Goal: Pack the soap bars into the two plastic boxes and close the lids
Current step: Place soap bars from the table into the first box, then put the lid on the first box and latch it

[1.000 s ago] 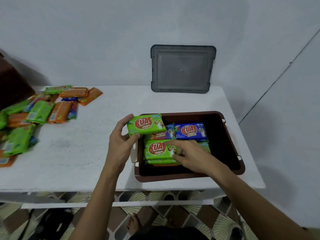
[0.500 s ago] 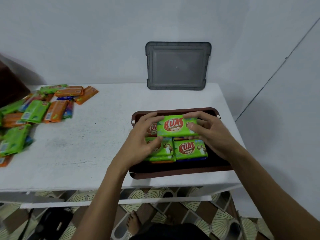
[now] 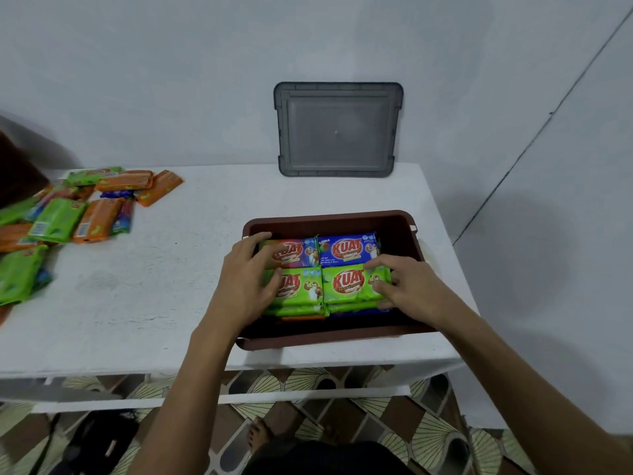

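The brown rectangular plastic box [image 3: 329, 219] stands open on the white desk [image 3: 154, 296]; inside it the wrapped soap bars [image 3: 346, 250] lie in neat stacks, two blue packets on top at the far side of the box and two green ones at its near side, with edges of more packets visible under them. The left hand [image 3: 245, 286] lies with spread, nearly straight fingers on the stacks at the left wall of the box; it presses on them and grips nothing. The right hand [image 3: 412, 286] has its fingers bent round the right end of the green bar [image 3: 349, 282] at the near right of the box, thumb at its near edge; it seems to hold this bar and settle it in line. The two hands are apart, one at each side of the box.

I judge this box to be only partly filled; there is free room between the stacks and its right wall. No lid is on it; a grey plastic lid [image 3: 337, 130] leans on the wall behind the box. Many loose soap bars [image 3: 68, 217], green, orange and blue, lie in a heap far to the left of the box; a dark brown thing [image 3: 17, 166] beyond this heap may be the second box, but I cannot tell. So much packing and both closings are left.
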Tool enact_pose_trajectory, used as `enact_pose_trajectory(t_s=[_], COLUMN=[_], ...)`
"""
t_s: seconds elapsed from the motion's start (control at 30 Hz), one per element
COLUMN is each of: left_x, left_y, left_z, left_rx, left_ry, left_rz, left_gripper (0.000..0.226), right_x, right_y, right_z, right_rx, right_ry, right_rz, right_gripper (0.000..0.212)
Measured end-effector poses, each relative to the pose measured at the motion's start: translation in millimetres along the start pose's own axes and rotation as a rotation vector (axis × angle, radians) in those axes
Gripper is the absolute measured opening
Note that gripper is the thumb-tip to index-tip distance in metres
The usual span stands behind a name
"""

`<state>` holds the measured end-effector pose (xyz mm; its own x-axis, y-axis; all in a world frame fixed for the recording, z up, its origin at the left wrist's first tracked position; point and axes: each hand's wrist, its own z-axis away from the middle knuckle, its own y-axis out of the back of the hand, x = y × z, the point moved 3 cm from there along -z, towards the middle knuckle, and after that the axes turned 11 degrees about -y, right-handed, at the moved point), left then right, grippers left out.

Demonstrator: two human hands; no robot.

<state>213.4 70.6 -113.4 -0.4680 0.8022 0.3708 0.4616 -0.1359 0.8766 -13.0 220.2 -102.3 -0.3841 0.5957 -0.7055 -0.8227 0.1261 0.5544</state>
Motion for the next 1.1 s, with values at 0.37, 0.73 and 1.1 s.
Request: enact_pose_trajectory(t_s=[0.37,0.73,1.1], left_x=[-0.2,-36.3,-109.0], left_y=[0.4,3.0,-46.1], left_z=[-19.3,-178.2,-289.1], left_rx=[0.052,0.207,-0.04], left_ry=[-0.02,0.1,0.53], left_rz=[-0.045,0.148,0.51], left_gripper=[0.039,0.039,0.072], right_x=[-37.5,-89.4,-74.4], right_y=[20.2,104.2,140.6], right_z=[-11.8,-137.7,-266.7], right_rx=[0.341,0.352,0.252], right_ry=[0.205,0.165,-0.086], right_rz=[0.521,-0.203,-0.532], right_gripper=[0.031,0.061,0.079])
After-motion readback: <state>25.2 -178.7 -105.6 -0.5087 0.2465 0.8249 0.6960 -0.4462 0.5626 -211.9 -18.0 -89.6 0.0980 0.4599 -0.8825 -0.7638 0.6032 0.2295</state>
